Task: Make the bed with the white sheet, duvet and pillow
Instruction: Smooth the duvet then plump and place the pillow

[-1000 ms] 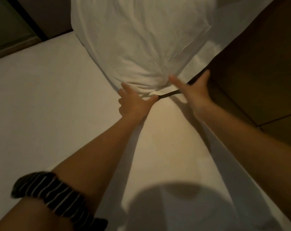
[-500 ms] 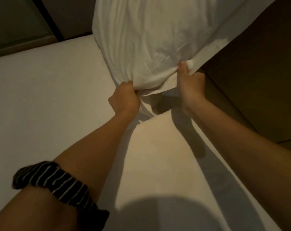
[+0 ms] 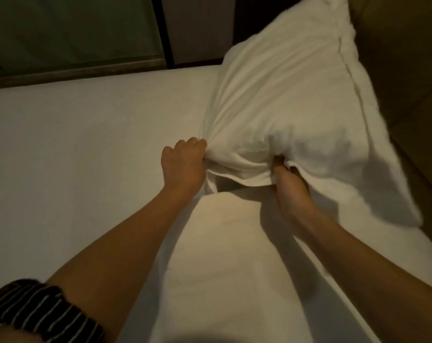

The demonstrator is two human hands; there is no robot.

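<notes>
Clerk: Sheet [image 3: 86, 169], white, one. Where does it lie against the pillow?

Checker: Under the pillow, and spread out to its left and toward you, smooth and flat. A warmer patch of light falls on it just on your side of the pillow, between your forearms.

Clerk: Pillow [image 3: 284, 107], white, one.

Checker: The landmark itself. It is tilted, far end up, and creased lengthwise. Its near edge is bunched and raised, with shadow on the sheet beneath. Its right edge is blurred.

Clerk: Brown panel [image 3: 408, 70], one.

Checker: Directly right of the pillow. You cannot tell whether the two touch.

Clerk: Green pane [image 3: 74, 28], one.

Checker: Well left of the pillow and beyond the sheet's far edge. A dark upright post [image 3: 166, 30] stands between pane and pillow.

Clerk: Your hands, two.

Checker: Your left hand [image 3: 182, 164] is at the pillow's near left corner, fingers clenched round a gather of its cloth. Your right hand [image 3: 290, 191] is at the pillow's near edge, just right of the left one, grasping the fold. Its fingertips are buried in the cloth, so how far they close cannot be seen.

Clerk: Striped sleeve [image 3: 44, 310], one.

Checker: Black with thin white stripes, round your left arm, well apart from the pillow on your side.
</notes>
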